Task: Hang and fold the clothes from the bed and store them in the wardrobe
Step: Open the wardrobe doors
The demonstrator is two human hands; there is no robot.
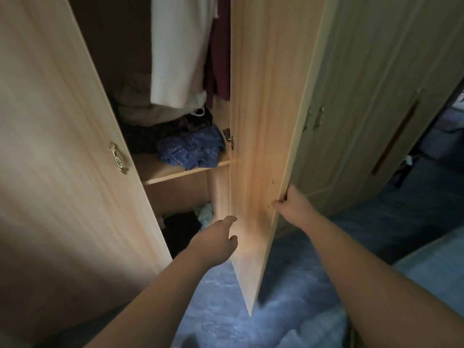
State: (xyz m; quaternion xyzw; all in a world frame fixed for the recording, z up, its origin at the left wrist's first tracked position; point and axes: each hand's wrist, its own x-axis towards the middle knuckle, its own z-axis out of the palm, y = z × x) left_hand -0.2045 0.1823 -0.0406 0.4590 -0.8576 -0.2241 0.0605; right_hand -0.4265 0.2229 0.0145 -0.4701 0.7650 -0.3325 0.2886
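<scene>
If the right door (258,121) swings shut while the left hand (217,243) is close to its hinge side, I judge that fingers could be nipped between the panel and the wardrobe (221,192) frame. The blue patterned cloth (193,149) lies loosely bunched at the front of the shelf (160,172), so a brush from the arm or the door could drag it off.

The right hand (288,200) has its fingers curled round the free edge of that door, with the arm stretched forward. The left hand reaches toward the door's inner face with its fingers loosely extended and holds nothing; I cannot tell whether it touches the panel.

Neither hand carries a garment. The clothes in view are inside the wardrobe: a white garment (180,46) and a maroon garment (222,46) hang at the far top, and a dark heap (180,229) sits in the compartment below the shelf.
</scene>
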